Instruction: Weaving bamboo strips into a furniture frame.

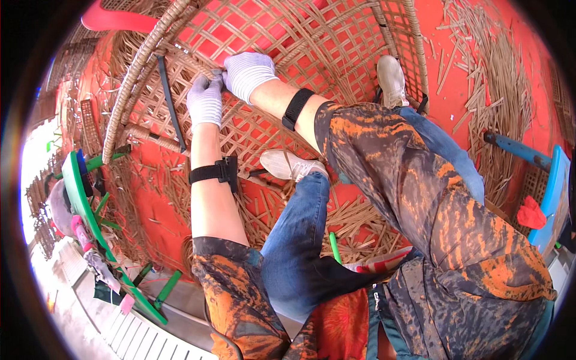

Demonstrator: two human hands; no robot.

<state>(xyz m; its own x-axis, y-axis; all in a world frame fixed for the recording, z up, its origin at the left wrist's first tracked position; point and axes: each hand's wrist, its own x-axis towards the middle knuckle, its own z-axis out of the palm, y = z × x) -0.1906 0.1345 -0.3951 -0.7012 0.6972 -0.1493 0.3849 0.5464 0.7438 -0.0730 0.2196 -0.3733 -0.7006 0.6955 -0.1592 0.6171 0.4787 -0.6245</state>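
A large wicker frame (pixel 312 66) of open cane weave, with a thick wrapped rim (pixel 133 84), leans before me. My left hand (pixel 206 102), in a pale striped glove, is closed, its fingertips pinching at a cane strip in the lattice. Right beside it, my right hand (pixel 249 75), in a matching glove, is curled with the knuckles up at the same spot. The gloves hide most of the strip between them. A dark strap (pixel 170 102) runs along the frame left of my hands.
Loose cane strips (pixel 501 108) lie heaped on the red floor covering (pixel 444 114) at the right, with more scraps (pixel 366 222) below the frame. At the left stands a green stool (pixel 90 216) with cloths on it, at the right a blue stool (pixel 549 192). My shoes (pixel 393 81) are at the frame's lower edge.
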